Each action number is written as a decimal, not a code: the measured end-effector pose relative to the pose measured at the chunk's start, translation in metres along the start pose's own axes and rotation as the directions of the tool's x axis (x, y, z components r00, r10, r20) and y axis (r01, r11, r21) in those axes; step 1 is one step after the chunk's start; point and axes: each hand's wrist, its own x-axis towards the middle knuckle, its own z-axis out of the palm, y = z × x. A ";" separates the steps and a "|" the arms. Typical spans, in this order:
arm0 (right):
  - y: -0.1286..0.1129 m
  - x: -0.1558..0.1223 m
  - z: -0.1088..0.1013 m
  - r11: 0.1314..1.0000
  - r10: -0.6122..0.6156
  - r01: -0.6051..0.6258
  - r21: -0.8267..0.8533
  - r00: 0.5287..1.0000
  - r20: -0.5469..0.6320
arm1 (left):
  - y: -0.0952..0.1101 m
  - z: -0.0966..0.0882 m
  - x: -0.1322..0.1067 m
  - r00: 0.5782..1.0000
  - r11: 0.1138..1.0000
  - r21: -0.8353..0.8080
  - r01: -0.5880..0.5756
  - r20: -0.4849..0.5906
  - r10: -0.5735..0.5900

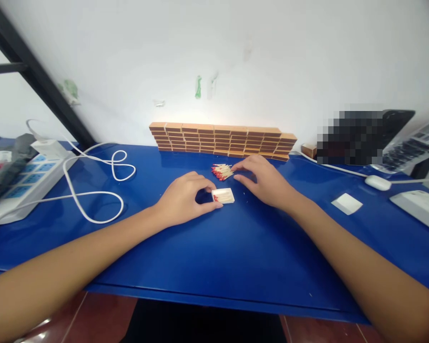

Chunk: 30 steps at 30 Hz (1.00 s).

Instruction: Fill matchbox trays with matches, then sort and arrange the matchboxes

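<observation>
Your left hand [184, 196] grasps the white rectangular cardboard tray [227, 191] from nine o'clock; your right hand [261, 179], at its two, meets the red-tipped wooden match pile [221, 172] at its twelve, grip unclear. Gathering seems in hand, calling for a light pinch.

Wall [128, 57]: bright, evenly lit, faintly warm above the boxes [221, 140].
Table [164, 257]: glossy, with soft, diffuse sheen.
Right hand [259, 181]: faint soft shadow on the table beneath.
Matches [221, 172]: slightly soft, sticks blending together.
Forearms [103, 252]: stretched toward the near corners by wide-angle distortion.
Dark panel [396, 125]: far right, partly masked by coarse pixel blocks.
Floor [103, 314]: dim, white glint near left.
</observation>
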 end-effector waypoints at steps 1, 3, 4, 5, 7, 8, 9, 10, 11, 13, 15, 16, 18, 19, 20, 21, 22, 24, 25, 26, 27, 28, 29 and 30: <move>0.004 0.001 0.002 1.000 -0.012 0.012 -0.006 1.000 0.025 | 0.000 0.000 0.000 1.000 1.000 0.001 -0.006 0.000 0.006; 0.009 0.002 0.006 1.000 -0.015 0.016 -0.014 0.998 0.054 | 0.001 -0.001 0.000 1.000 1.000 0.002 -0.021 -0.002 0.021; 0.009 0.002 0.007 1.000 -0.010 0.011 -0.018 0.998 0.060 | 0.001 -0.001 0.000 1.000 1.000 0.003 -0.024 -0.002 0.024; 0.009 0.002 0.008 1.000 -0.005 0.006 -0.022 0.998 0.065 | 0.001 -0.001 0.000 1.000 1.000 0.003 -0.023 0.001 0.023; 0.008 0.001 0.007 1.000 0.002 0.000 -0.026 0.997 0.081 | 0.001 -0.001 0.000 1.000 1.000 0.007 -0.017 0.008 0.016; 0.007 0.001 0.006 1.000 0.006 -0.004 -0.026 0.996 0.093 | 0.000 -0.001 0.000 1.000 1.000 0.009 -0.013 0.009 0.013; 0.007 0.001 0.005 1.000 0.011 -0.009 -0.024 0.994 0.106 | 0.000 -0.001 0.000 1.000 1.000 0.011 -0.012 0.009 0.012; 0.006 0.000 0.004 1.000 0.018 -0.016 -0.021 0.993 0.116 | 0.000 0.000 -0.001 1.000 1.000 0.011 -0.012 0.008 0.012; 0.005 0.000 0.003 1.000 0.025 -0.023 -0.018 0.992 0.124 | 0.000 0.000 -0.001 1.000 1.000 0.009 -0.011 0.008 0.011; 0.005 -0.001 0.001 0.999 0.036 -0.034 -0.015 0.991 0.131 | 0.000 0.000 -0.001 1.000 1.000 0.006 -0.007 0.010 0.007; 0.005 -0.002 0.000 0.999 0.033 -0.031 -0.021 0.991 0.130 | 0.000 0.001 -0.001 1.000 1.000 0.006 -0.008 0.012 0.008; 0.006 -0.002 0.001 0.999 0.032 -0.029 -0.027 0.991 0.131 | 0.000 0.001 -0.001 1.000 1.000 0.006 -0.013 0.009 0.013; 0.006 -0.002 0.001 0.999 0.037 -0.032 -0.037 0.990 0.134 | 0.000 0.001 -0.001 1.000 1.000 0.006 -0.022 0.006 0.022; 0.006 -0.002 0.002 0.999 0.041 -0.037 -0.036 0.990 0.135 | 0.000 0.001 -0.001 1.000 1.000 0.003 -0.022 0.007 0.022; 0.005 -0.003 0.002 0.999 0.046 -0.042 -0.034 0.990 0.134 | 0.000 0.001 -0.001 1.000 1.000 0.001 -0.018 0.008 0.018; 0.005 -0.003 0.002 0.998 0.049 -0.045 -0.034 0.990 0.132 | 0.000 0.001 -0.001 1.000 1.000 -0.001 -0.014 0.009 0.014; 0.004 -0.003 0.002 0.998 0.050 -0.046 -0.036 0.990 0.131 | 0.000 0.001 -0.001 1.000 1.000 -0.001 -0.012 0.009 0.012; 0.003 -0.003 0.002 0.998 0.051 -0.044 -0.050 0.990 0.135 | 0.001 0.001 -0.001 1.000 1.000 0.001 -0.012 0.006 0.012; 0.003 -0.003 0.002 0.997 0.056 -0.048 -0.059 0.989 0.141 | 0.001 0.001 -0.001 1.000 1.000 0.002 -0.013 0.006 0.013; 0.003 -0.003 0.003 0.996 0.064 -0.055 -0.066 0.987 0.148 | 0.001 0.001 -0.001 1.000 1.000 0.003 -0.014 0.007 0.014; 0.003 -0.002 0.002 0.996 0.073 -0.063 -0.070 0.985 0.157 | 0.001 0.001 0.000 1.000 1.000 0.003 -0.015 0.010 0.015; 0.003 -0.002 0.002 0.995 0.081 -0.070 -0.071 0.983 0.166 | 0.001 0.001 0.000 1.000 1.000 0.003 -0.017 0.012 0.017; 0.002 -0.002 0.001 0.995 0.085 -0.074 -0.070 0.982 0.171 | 0.001 0.001 0.000 1.000 1.000 0.002 -0.022 0.012 0.022; 0.002 -0.002 0.000 0.995 0.087 -0.076 -0.067 0.981 0.173 | 0.000 0.000 0.000 1.000 1.000 0.003 -0.027 0.010 0.027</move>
